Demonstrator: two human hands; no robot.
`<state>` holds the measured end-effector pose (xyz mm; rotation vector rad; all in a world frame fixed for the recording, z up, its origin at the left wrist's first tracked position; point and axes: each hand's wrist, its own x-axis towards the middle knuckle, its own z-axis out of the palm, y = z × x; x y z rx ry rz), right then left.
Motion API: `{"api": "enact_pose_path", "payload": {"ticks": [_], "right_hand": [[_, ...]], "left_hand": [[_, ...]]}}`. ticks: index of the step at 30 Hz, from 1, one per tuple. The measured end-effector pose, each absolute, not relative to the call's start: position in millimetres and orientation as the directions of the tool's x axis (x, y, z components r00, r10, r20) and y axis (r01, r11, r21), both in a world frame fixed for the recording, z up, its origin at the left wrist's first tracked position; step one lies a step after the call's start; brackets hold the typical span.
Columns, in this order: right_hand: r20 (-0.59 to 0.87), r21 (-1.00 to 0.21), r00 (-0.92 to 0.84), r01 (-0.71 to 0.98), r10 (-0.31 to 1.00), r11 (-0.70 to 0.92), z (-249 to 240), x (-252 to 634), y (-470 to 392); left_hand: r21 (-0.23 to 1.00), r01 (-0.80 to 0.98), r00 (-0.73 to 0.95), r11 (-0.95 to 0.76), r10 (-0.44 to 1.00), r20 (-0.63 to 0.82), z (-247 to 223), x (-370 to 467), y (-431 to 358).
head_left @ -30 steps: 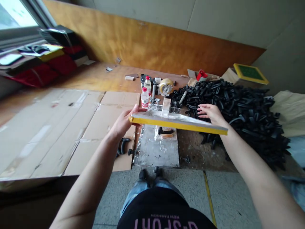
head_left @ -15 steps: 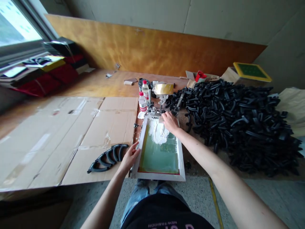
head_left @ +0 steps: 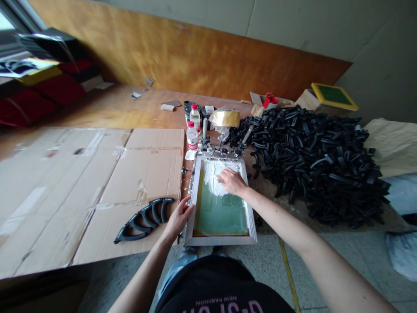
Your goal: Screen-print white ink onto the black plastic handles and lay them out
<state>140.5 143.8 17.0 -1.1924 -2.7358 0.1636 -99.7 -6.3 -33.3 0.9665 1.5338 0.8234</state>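
Lower centre: left hand [head_left: 180, 216] grips the near-left edge of the aluminium-framed green-mesh printing screen [head_left: 221, 238], flat on the counter [head_left: 107, 108]. Mid-frame: right hand [head_left: 232, 181], fingers curled, presses into white ink [head_left: 215, 176]; what it holds, cannot tell. Right, farther: heap of black curved plastic handles [head_left: 312, 152].

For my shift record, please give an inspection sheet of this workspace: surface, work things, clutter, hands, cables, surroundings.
Surface: wooden table, partly under flat cardboard.
Work things: framed screen lying flat, white paste at its far end; row of black parts on the cardboard.
Clutter: heap of black parts, two bottles, tape roll.
Hands: left hand on the frame's left edge; right hand in the paste.
Cables: nothing seen.
Surroundings: plywood wall panel, tiled floor.
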Motion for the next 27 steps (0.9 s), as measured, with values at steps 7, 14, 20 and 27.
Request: {"api": "enact_pose_path", "payload": {"ticks": [7, 14, 20, 27], "right_hand": [[0.078, -0.253, -0.804, 0.556, 0.590, 0.792, 35, 156, 135], [0.186, -0.208, -0.780, 0.563, 0.598, 0.800, 14, 157, 122], [0.185, -0.363, -0.649, 0.652, 0.738, 0.665, 35, 148, 167], [0.344, -0.287, -0.254, 0.888, 0.904, 0.359, 78, 183, 224]], "left_hand": [[0.901, 0.167, -0.103, 0.401, 0.916, -0.388, -40, -101, -6], [0.897, 0.171, -0.118, 0.408, 0.912, -0.393, -33, -101, -6], [0.896, 0.108, -0.113, 0.431, 0.901, -0.420, -10, -97, -7], [0.941, 0.046, -0.168, 0.335, 0.931, -0.324, 71, -95, 7]]}}
